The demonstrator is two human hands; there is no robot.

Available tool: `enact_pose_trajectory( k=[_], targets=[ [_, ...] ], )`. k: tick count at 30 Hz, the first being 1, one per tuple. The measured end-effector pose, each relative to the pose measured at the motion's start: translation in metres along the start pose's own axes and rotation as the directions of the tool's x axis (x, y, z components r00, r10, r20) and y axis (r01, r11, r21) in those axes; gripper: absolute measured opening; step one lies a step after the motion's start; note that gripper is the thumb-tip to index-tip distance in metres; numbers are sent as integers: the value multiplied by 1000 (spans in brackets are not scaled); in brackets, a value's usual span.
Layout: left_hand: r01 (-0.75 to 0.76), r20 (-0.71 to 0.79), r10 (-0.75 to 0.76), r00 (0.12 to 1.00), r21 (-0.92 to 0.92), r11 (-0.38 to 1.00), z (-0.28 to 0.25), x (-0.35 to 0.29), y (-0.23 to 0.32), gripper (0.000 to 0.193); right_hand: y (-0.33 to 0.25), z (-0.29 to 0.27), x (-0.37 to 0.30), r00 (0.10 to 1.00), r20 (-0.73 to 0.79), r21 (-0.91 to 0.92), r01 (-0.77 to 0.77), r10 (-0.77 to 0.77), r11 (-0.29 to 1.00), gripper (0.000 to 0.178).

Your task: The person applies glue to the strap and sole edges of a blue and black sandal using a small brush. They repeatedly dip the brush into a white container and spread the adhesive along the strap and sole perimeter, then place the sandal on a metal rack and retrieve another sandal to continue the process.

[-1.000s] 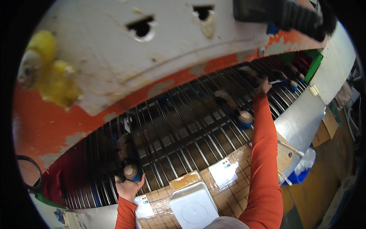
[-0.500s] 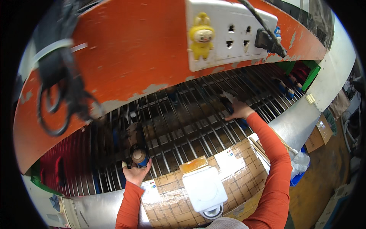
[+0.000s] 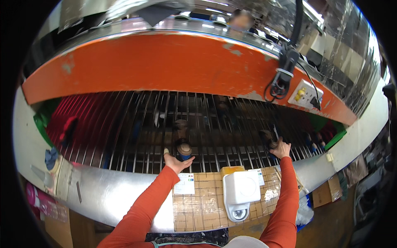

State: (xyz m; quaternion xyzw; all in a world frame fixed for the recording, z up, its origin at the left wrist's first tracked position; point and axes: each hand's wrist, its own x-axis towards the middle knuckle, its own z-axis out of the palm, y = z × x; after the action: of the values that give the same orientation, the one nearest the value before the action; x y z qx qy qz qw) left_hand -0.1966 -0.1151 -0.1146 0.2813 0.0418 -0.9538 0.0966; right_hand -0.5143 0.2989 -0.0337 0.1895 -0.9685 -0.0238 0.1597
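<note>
Right of centre in frame, now have right hand (image 3: 281, 148) at dark shoe upper (image 3: 265, 135), over metal bars (image 3: 227, 159); was reaching farther up the bars a second ago. Also swung the view: now taking in the whole orange beam (image 3: 144, 62), with socket panel (image 3: 307, 95) small at upper right. Can't judge exact travel because of that. Means attending to one piece per hand.

Just left of centre, still have left hand (image 3: 176, 164) at near end of tan-toed shoe upper (image 3: 184, 148). Seeing left fingers spread well apart, thumb out left of the toe, cupping rather than clamped; can't confirm contact. On the right, seeing index extended toward thin white strip (image 3: 276, 132). Can't tell whether gripping strip or upper.
</note>
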Motion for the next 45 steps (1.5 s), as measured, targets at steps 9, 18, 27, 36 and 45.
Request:
enact_pose_trajectory(
  k=[9,18,27,36,45],
  targets=[
    [-111,98,89,991,252,961,20,-50,-14,101,-31,-128,-75,897,-237,633,-150,374,759,56],
    [24,577,-516,633,652,758,-11,-225,-127,89,-124,-225,-318,878,-266,961,272,399,43,63],
    [158,470,-504,725,599,785,-105,-259,-114,96,-152,-156,-408,987,73,925,-121,144,361,31],
    [-346,908,-170,383,312,885,-46,-277,-69,117,-129,-117,-372,936,-342,324,36,82,945,10],
    [-756,908,145,393,229,614,-21,-278,-68,124,-141,-122,-371,941,-335,105,88,-48,991,14]
  ],
)
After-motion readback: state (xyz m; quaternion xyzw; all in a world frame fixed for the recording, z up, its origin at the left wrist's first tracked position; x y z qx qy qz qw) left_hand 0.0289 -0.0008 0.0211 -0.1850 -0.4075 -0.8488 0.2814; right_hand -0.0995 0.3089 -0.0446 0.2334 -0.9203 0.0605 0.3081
